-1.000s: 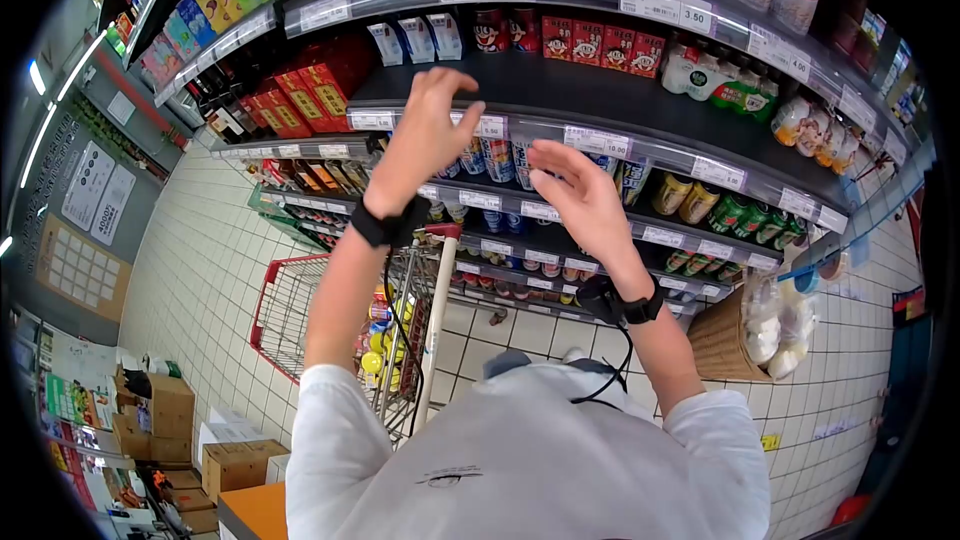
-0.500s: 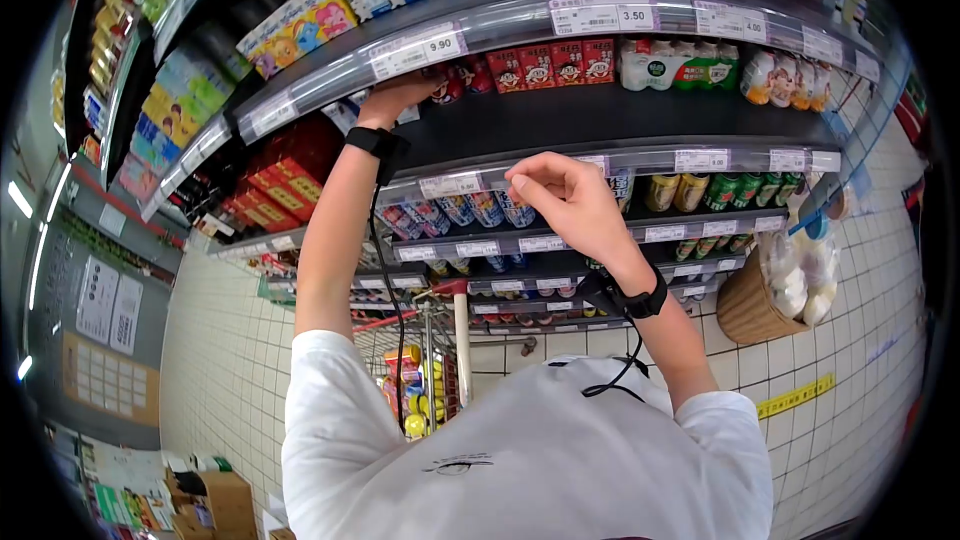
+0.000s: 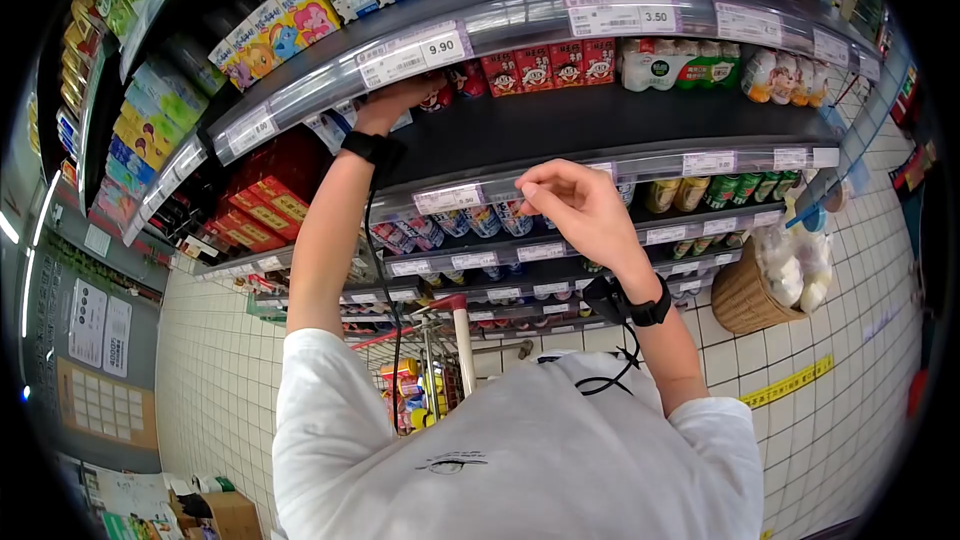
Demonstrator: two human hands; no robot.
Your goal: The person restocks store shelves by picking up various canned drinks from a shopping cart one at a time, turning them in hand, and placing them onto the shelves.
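My left hand reaches under the upper shelf edge, beside red cans and partly over white-and-blue packs. Its fingertips are hidden, so what it touches or holds cannot be made out. In front of the lower shelf edge is my right hand, with thumb and index finger drawn together and the other fingers curled. Nothing shows in it. Red cartons with cartoon faces stand to the right of the cans.
A shopping cart with colourful goods is below my left forearm. Wrapped bottle packs stand on the shelf at right. A wicker basket with bagged items is on the floor. Red gift boxes lie at left.
My left hand has gone from above the shelf front to in among the cans and packs at the back left. My right hand's fingers have closed together. The view has shifted.
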